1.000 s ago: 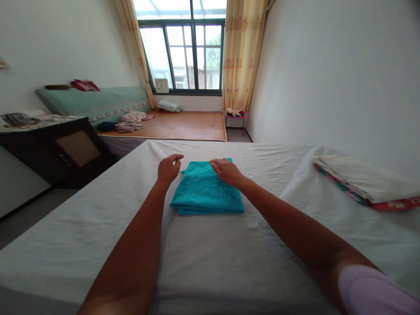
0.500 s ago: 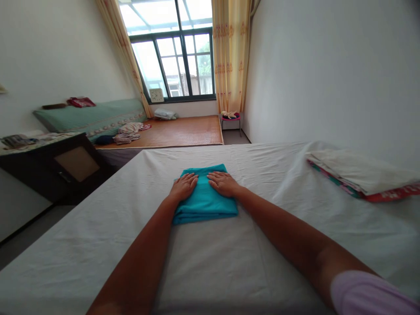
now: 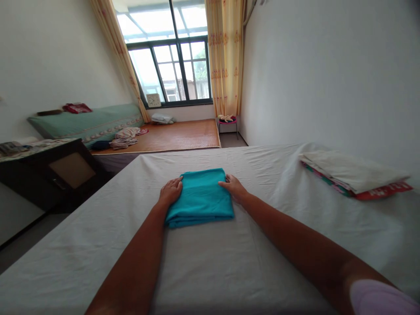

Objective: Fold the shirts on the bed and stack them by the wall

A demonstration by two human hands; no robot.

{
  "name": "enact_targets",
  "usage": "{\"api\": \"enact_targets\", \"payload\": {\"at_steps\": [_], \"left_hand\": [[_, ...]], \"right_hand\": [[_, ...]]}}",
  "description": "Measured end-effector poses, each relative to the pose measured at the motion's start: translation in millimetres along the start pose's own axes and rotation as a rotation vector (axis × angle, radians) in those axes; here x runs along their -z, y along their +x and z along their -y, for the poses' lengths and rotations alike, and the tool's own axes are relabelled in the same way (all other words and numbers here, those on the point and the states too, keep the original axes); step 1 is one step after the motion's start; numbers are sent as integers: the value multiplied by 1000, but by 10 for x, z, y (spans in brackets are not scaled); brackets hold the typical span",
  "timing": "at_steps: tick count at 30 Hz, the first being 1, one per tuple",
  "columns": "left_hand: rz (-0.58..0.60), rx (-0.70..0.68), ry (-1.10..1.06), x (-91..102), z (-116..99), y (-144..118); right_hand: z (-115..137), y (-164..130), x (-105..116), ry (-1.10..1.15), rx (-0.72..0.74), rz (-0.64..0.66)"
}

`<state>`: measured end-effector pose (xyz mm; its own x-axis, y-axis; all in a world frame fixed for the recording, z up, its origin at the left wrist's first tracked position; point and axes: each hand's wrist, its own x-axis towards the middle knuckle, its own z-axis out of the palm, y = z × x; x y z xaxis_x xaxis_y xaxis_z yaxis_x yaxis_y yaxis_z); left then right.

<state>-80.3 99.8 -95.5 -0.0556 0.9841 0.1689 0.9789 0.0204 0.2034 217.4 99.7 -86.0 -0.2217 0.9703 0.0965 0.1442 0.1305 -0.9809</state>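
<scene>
A turquoise cloth (image 3: 201, 197), folded into a thick, soft-edged rectangle, lies on the white-sheeted surface (image 3: 210, 267) in front of me. My left hand (image 3: 171, 191) is closed at its left edge, with the fingertips against the far left corner. At the opposite side, my right hand (image 3: 235, 188) grips the right edge near the far corner. Its thumb rests on top of the cloth, and its other fingers are partly hidden. Stacked layers of the fold show along the near edge.
A pale folded fabric pile (image 3: 352, 170) with red and green edges lies at the right by the wall. Beyond stands a bed with a brown mat (image 3: 183, 133) and rumpled clothes (image 3: 124, 142). A dark cabinet (image 3: 68, 170) is at left, a small stool (image 3: 228, 122) near the curtain.
Both hands lay flat on top of the cloth before. They have moved apart to its left and right edges, and the cloth's top is uncovered. The view has shifted slightly.
</scene>
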Motion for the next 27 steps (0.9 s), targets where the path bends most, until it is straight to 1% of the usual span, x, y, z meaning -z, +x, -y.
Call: {"api": "enact_targets", "payload": {"at_steps": [2,3,5,8,9,11,13,14,16,19,24,27], "left_hand": [[6,3,-1,0,-8,1],[8,5,-2,0,-11,3],[10,8,-1,2,-19,7],[15,8,7,15,-24,17],[17,6,8,21,-18,22],[12,-1,0,29,18,38],[1,-9,-29,21,87,67],[-1,-12,-46,9,131,86],[3,-28,-45,-31,224,131],[1,-76,28,-108,340,198],[19,-100,125,-187,433,270],[5,-103,162,-208,479,301]], "right_hand": [[74,-170,-37,313,-72,66],[109,-270,-65,419,-111,97],[163,-471,-144,549,-196,150],[185,-676,-301,614,-295,191],[177,-697,-347,621,-306,182],[158,-663,-387,627,-299,112],[161,-563,-312,612,-245,14],[177,-506,-224,597,-209,-29],[236,-410,43,579,-133,-89],[329,-341,575,600,-62,-160],[396,-295,1450,590,-68,-288],[536,-272,2015,560,43,-300]]}}
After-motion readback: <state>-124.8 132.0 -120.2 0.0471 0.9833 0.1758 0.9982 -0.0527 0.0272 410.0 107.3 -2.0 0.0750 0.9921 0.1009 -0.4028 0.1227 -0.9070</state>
